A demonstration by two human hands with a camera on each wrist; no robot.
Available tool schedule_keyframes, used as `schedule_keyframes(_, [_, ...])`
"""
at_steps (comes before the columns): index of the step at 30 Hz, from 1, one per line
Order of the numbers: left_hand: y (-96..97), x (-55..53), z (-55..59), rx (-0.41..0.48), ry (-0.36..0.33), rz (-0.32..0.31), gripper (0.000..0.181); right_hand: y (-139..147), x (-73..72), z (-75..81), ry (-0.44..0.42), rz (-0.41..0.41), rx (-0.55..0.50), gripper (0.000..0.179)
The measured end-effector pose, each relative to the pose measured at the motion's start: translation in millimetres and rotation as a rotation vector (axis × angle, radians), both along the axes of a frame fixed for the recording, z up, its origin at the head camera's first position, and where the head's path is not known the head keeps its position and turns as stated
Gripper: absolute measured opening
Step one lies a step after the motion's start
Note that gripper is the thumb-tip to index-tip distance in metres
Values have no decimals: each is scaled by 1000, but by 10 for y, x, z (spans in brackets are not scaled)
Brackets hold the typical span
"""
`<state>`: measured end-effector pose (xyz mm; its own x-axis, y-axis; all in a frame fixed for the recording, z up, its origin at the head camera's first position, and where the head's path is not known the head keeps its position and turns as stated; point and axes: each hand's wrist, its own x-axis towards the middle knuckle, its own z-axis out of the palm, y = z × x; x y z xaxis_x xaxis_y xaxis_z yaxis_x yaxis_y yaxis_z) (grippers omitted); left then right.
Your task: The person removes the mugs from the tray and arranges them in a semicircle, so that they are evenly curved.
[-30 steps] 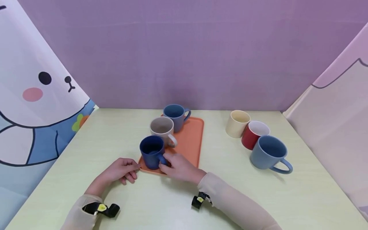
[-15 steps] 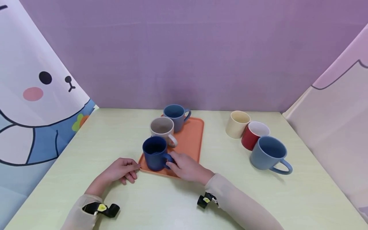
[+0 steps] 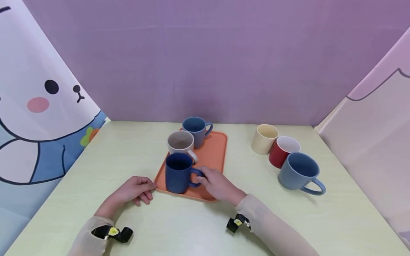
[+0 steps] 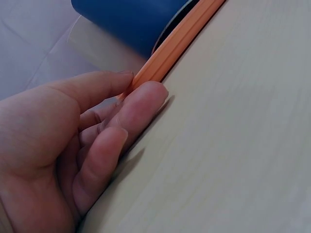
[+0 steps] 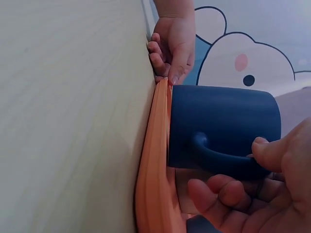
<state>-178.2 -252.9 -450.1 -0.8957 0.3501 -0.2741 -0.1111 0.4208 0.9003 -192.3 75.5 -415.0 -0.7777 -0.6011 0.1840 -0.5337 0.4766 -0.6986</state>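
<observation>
Two hands are busy. The right hand (image 3: pixel 221 185) has its thumb and fingers pinched on the handle (image 5: pixel 228 164) of a navy blue mug (image 3: pixel 176 177), which is upright at the near end of an orange tray (image 3: pixel 213 153). Whether its bottom touches the tray is hard to tell. The left hand (image 3: pixel 136 190) pinches the tray's near left corner. Behind the navy blue mug, a beige mug (image 3: pixel 180 140) and a grey-blue mug (image 3: pixel 198 138) stand on the tray with nobody holding them, so those two look done. The navy blue mug looks nearly done, just not let go yet. Off to the right, a cream cup (image 3: pixel 263 143), a red mug (image 3: pixel 278 155) and a light blue mug (image 3: pixel 294 174) stand close together on the table (image 3: pixel 166 231). These three look left over, not on the tray yet.
</observation>
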Motion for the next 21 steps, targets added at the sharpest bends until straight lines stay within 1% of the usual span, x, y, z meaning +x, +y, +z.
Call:
schedule_keyframes(2, [4,2,4,3,-1,0,30,27,0,-2,-32,-1,-17,6])
schedule_keyframes(5, [7,3,6,6,-5,0,30,68,-1,-9,-55,0,-37,7])
schedule_keyframes(9, [7,6,7,6,-9,5,30,118,14,-7,-52,-4,-45,8])
schedule_keyframes(15, [8,8,16,1,-8,7,30,200,77,36,-69,-31,-78,5])
schedule_keyframes(21, [7,3,16,-7,-17,4,32,303,132,92,-40,-44,-123,5])
